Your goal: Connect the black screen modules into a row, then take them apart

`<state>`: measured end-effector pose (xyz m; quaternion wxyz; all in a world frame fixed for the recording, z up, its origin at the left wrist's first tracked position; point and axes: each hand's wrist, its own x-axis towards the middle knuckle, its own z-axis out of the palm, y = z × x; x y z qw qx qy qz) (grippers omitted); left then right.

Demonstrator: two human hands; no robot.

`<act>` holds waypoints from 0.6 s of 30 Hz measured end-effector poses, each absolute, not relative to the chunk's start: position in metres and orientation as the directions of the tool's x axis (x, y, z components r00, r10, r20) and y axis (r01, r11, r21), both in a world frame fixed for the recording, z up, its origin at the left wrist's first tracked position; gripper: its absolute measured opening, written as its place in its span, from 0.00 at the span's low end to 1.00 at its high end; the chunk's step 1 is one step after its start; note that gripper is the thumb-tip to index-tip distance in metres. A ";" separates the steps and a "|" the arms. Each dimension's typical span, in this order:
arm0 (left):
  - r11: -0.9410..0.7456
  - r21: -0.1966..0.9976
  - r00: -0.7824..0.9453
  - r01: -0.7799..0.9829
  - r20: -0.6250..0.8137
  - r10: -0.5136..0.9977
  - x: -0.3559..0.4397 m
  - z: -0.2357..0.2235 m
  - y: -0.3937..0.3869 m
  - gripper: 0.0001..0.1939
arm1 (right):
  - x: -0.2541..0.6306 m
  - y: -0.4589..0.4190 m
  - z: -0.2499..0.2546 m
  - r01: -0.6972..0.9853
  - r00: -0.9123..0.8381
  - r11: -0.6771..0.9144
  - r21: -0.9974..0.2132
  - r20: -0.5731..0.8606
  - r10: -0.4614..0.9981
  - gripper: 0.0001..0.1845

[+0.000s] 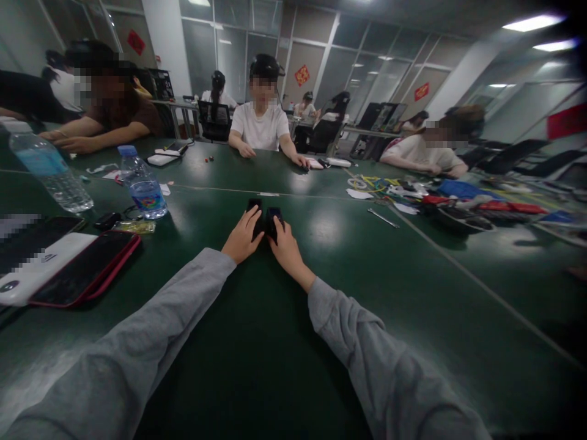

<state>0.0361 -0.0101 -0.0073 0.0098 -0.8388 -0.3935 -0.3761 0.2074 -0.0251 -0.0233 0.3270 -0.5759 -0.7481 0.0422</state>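
Note:
Side by side near the middle of the green table (pixel 257 342), both my hands rest with arms stretched forward in grey sleeves. My left hand (pixel 243 238) grips a small dark block-like object (pixel 255 203), its fingers lying over the near side and top. Curled round a second small black object (pixel 274 213) is my right hand (pixel 286 245). The two objects stand close together, with a narrow gap between them. My fingers cover much of each, so their exact kind cannot be made out.
On the left stand two water bottles (pixel 143 186), with several phones (pixel 87 269) lying nearer. A wrench (pixel 383 218) lies to the right, before a heap of cables, tools and pouches (pixel 486 205). Across the table sits a person in a white shirt (pixel 260 125); others sit at both sides.

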 end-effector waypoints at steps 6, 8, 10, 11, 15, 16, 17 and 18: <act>-0.638 0.308 0.221 0.706 0.760 0.611 0.018 -0.002 -0.014 0.31 | 0.208 -0.024 -0.024 0.812 -0.105 0.336 -0.477 0.446 0.889 0.33; -0.610 0.348 0.181 0.712 0.749 0.638 0.009 -0.007 -0.010 0.31 | 0.208 -0.025 -0.023 0.806 -0.097 0.334 -0.490 0.447 0.889 0.33; -0.577 0.400 0.138 0.712 0.726 0.674 0.001 -0.013 -0.005 0.30 | 0.208 -0.027 -0.021 0.799 -0.083 0.335 -0.499 0.461 0.884 0.33; -0.562 0.423 0.132 0.711 0.704 0.697 -0.002 -0.016 -0.002 0.30 | 0.207 -0.028 -0.020 0.796 -0.074 0.339 -0.502 0.474 0.877 0.33; -0.477 0.510 0.093 0.716 0.607 0.789 -0.010 -0.026 0.007 0.31 | 0.207 -0.033 -0.013 0.771 -0.037 0.368 -0.520 0.540 0.841 0.32; -0.461 0.519 0.089 0.720 0.590 0.802 -0.010 -0.028 0.009 0.31 | 0.208 -0.034 -0.011 0.766 -0.024 0.374 -0.523 0.558 0.830 0.32; -0.452 0.523 0.092 0.723 0.576 0.812 -0.010 -0.030 0.010 0.32 | 0.210 -0.034 -0.010 0.763 -0.008 0.377 -0.524 0.576 0.817 0.32; -0.449 0.523 0.101 0.724 0.564 0.819 -0.010 -0.031 0.011 0.33 | 0.214 -0.034 -0.008 0.763 0.008 0.379 -0.524 0.595 0.804 0.33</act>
